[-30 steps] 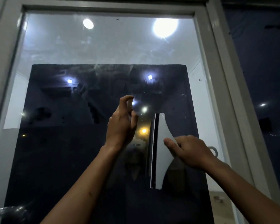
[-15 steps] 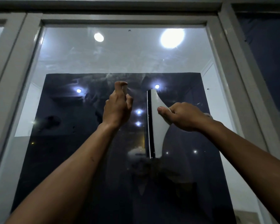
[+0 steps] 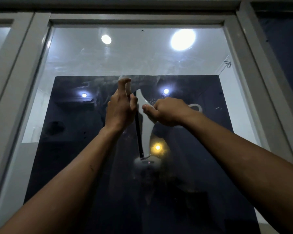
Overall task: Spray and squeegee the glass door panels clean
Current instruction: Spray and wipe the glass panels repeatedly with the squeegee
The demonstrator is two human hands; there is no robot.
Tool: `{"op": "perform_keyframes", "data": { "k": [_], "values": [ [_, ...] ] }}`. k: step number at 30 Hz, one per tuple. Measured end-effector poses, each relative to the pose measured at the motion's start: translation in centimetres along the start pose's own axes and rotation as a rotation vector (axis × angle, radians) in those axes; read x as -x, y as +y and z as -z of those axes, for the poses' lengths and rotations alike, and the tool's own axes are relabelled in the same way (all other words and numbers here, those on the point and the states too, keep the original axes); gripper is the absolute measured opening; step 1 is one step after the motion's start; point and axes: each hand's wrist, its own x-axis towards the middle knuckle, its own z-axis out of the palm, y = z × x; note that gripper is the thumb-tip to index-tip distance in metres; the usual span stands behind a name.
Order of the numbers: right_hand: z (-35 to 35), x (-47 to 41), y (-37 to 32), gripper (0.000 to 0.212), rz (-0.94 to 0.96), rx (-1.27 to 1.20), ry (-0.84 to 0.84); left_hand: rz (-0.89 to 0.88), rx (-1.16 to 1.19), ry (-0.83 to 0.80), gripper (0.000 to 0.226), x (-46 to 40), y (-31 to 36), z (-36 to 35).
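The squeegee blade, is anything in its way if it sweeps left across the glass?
Yes. The left hand, gripping a small spray bottle, sits right beside the squeegee blade's upper left. Lower down, nothing visible blocks it.

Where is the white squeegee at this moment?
In the head view, the squeegee stands nearly upright against the glass panel near its middle, gripped by the right hand, with the left hand just beside it on the left.

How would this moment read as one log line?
left hand: holds spray bottle | right hand: grips squeegee | blade upright on glass panel
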Motion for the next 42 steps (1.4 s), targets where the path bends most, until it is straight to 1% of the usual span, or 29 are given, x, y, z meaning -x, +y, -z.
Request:
{"op": "perform_keyframes", "data": {
  "k": [3,6,10,13,16,18,20,24,28,30,32,36,39,42],
  "values": [
    [-1.0,-1.1,-0.7,0.059,0.015,0.126,-0.031,0.001,-0.009,0.019,0.042,0.5,-0.2,0.0],
    [-0.9,-0.5,0.5,0.057,-0.017,0.201,-0.068,0.002,-0.003,0.01,0.041,1.1,-0.2,0.2],
    [-0.4,2.1,5.6,0.064,-0.14,0.195,-0.141,-0.001,0.024,-0.007,0.04,1.9,-0.1,0.3],
    [-0.1,4.0,8.7,0.072,-0.216,0.19,-0.147,0.005,0.033,-0.03,0.041,2.3,-0.1,0.3],
    [0.0,4.0,8.8,0.073,-0.223,0.176,-0.117,-0.006,0.026,-0.038,0.04,2.6,0.2,0.3],
    [0.0,3.2,7.8,0.069,-0.224,0.157,-0.108,-0.004,0.018,-0.036,0.041,2.7,0.4,0.3],
    [0.0,2.7,7.2,0.065,-0.234,0.158,-0.117,-0.007,0.013,-0.047,0.041,2.9,0.7,0.3],
    [0.2,3.9,8.6,0.066,-0.294,0.155,-0.156,-0.029,0.012,-0.065,0.043,3.0,1.1,0.2],
    [0.5,7.1,11.4,0.072,-0.442,0.085,-0.206,-0.027,0.044,-0.087,0.043,3.4,1.6,0.0],
    [0.2,8.0,11.9,0.072,-0.472,0.061,-0.215,-0.018,0.044,-0.097,0.042,3.7,1.9,-0.1],
    [0.1,7.8,11.6,0.07,-0.494,0.045,-0.18,-0.011,0.038,-0.097,0.042,3.9,2.2,-0.3],
    [0.1,6.1,10.3,0.079,-0.6,-0.04,-0.087,-0.01,0.052,-0.09,0.041,4.1,2.6,-0.8],
    [-1.2,7.1,9.4,0.082,-0.716,-0.204,-0.077,0.001,0.062,-0.085,0.04,4.5,3.0,-1.1],
    [-3.7,10.7,8.7,0.086,-0.878,-0.402,-0.057,0.015,0.082,-0.088,0.039,5.5,3.7,-1.4]
  ]
}}
